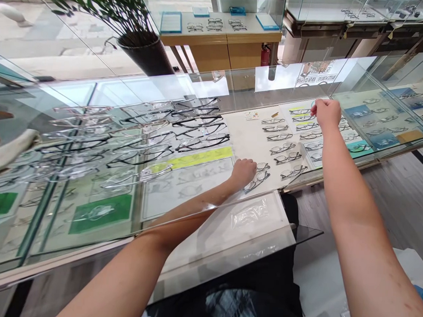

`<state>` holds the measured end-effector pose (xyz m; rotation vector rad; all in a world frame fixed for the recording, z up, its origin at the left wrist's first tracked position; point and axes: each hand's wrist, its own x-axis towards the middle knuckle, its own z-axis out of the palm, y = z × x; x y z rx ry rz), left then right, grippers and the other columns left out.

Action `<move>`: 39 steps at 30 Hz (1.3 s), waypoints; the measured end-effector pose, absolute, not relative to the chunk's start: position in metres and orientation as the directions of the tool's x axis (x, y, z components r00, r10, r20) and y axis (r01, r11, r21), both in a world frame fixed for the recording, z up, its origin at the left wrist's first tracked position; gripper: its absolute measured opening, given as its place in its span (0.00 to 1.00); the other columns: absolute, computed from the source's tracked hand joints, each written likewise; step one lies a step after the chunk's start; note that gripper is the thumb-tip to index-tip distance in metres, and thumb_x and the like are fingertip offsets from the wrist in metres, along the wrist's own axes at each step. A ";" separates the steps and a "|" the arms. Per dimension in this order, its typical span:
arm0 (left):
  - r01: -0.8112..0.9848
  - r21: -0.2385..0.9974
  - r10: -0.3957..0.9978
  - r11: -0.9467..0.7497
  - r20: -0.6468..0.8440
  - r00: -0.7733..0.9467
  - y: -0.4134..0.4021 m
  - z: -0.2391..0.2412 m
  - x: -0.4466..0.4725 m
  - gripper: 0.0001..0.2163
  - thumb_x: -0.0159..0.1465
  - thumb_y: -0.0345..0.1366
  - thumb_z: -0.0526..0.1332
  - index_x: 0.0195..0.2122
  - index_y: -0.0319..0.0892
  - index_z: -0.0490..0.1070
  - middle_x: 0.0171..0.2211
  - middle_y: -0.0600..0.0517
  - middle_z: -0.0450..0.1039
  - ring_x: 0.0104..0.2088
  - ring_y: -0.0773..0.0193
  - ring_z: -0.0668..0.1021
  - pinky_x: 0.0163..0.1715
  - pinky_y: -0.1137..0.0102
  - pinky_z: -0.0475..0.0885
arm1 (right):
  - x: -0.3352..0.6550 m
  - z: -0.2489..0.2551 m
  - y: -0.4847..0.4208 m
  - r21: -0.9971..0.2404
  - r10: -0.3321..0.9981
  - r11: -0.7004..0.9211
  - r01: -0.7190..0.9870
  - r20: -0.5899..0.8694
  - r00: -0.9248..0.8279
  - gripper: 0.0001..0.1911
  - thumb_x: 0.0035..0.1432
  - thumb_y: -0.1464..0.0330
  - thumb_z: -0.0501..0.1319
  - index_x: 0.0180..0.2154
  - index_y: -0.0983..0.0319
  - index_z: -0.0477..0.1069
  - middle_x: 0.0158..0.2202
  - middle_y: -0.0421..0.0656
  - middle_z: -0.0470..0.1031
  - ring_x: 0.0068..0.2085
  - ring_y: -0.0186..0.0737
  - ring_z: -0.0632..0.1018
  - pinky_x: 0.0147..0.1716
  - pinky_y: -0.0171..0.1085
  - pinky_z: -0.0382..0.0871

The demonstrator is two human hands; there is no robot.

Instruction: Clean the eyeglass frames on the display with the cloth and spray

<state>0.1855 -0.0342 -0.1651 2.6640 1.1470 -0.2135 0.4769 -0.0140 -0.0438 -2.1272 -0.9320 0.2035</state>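
Note:
My left hand (243, 172) reaches under the glass top into the display case and is closed around a pair of dark-framed glasses (257, 180) on the white shelf (243, 141). My right hand (326, 112) is stretched far forward over the rows of glasses (285, 145), its fingers pinched together on something small I cannot make out. A clear plastic bag (249, 215) lies on the pulled-out tray near me.
Many dark and clear frames (195, 125) lie under the glass counter (91, 172) to the left, with a yellow label (200, 159) and a green card (100, 213). A potted plant (146, 53) stands on the counter. More display cases (220, 23) stand behind.

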 end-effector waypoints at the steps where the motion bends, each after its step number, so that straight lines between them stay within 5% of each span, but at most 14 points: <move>1: 0.731 0.155 0.697 -0.665 -0.222 0.682 -0.033 -0.165 0.186 0.18 0.74 0.32 0.49 0.42 0.37 0.81 0.43 0.39 0.81 0.45 0.50 0.81 0.47 0.57 0.68 | 0.477 -0.044 -0.014 -0.717 0.679 -0.423 0.554 0.154 0.718 0.16 0.65 0.62 0.55 0.26 0.55 0.74 0.31 0.43 0.83 0.40 0.47 0.83 0.47 0.44 0.74; 9: 0.738 0.180 0.710 -0.650 -0.203 0.675 -0.039 -0.158 0.181 0.17 0.75 0.38 0.51 0.49 0.38 0.79 0.48 0.41 0.80 0.49 0.50 0.81 0.49 0.59 0.69 | 0.476 -0.043 -0.014 -0.729 0.666 -0.420 0.541 0.158 0.729 0.13 0.63 0.63 0.56 0.29 0.55 0.77 0.28 0.40 0.82 0.38 0.46 0.82 0.44 0.43 0.74; 14: 0.700 0.216 0.646 -0.680 -0.275 0.712 -0.054 -0.162 0.170 0.14 0.70 0.46 0.60 0.42 0.42 0.81 0.45 0.45 0.82 0.44 0.51 0.82 0.41 0.63 0.71 | 0.477 -0.044 -0.013 -0.739 0.661 -0.411 0.534 0.162 0.732 0.14 0.63 0.64 0.56 0.28 0.55 0.76 0.28 0.41 0.81 0.37 0.47 0.82 0.45 0.44 0.74; 23: 0.683 0.227 0.602 -0.695 -0.337 0.724 -0.061 -0.176 0.176 0.14 0.71 0.36 0.56 0.41 0.43 0.83 0.43 0.45 0.83 0.46 0.54 0.83 0.41 0.66 0.71 | 0.478 -0.044 -0.013 -0.738 0.666 -0.412 0.533 0.155 0.730 0.13 0.62 0.66 0.56 0.26 0.55 0.75 0.28 0.40 0.81 0.37 0.46 0.82 0.43 0.43 0.74; 32: 0.691 0.243 0.606 -0.681 -0.344 0.718 -0.063 -0.170 0.180 0.13 0.71 0.37 0.56 0.42 0.40 0.80 0.45 0.42 0.82 0.47 0.50 0.82 0.43 0.63 0.72 | 0.477 -0.043 -0.013 -0.746 0.662 -0.409 0.526 0.154 0.734 0.13 0.63 0.66 0.57 0.27 0.55 0.75 0.27 0.40 0.80 0.36 0.46 0.82 0.44 0.44 0.74; 36: 0.684 0.313 0.607 -0.659 -0.314 0.730 -0.080 -0.142 0.174 0.10 0.68 0.34 0.57 0.47 0.42 0.75 0.47 0.43 0.81 0.48 0.51 0.81 0.44 0.63 0.72 | 0.477 -0.044 -0.013 -0.747 0.662 -0.404 0.529 0.161 0.732 0.13 0.62 0.67 0.56 0.27 0.56 0.75 0.26 0.40 0.80 0.36 0.45 0.82 0.44 0.43 0.74; 39: 0.646 0.412 0.557 -0.643 -0.328 0.763 -0.107 -0.116 0.164 0.04 0.66 0.34 0.59 0.39 0.45 0.73 0.38 0.49 0.81 0.40 0.56 0.81 0.36 0.66 0.70 | 0.477 -0.044 -0.013 -0.750 0.658 -0.408 0.521 0.153 0.737 0.14 0.61 0.67 0.57 0.24 0.56 0.73 0.27 0.41 0.80 0.37 0.45 0.82 0.44 0.43 0.75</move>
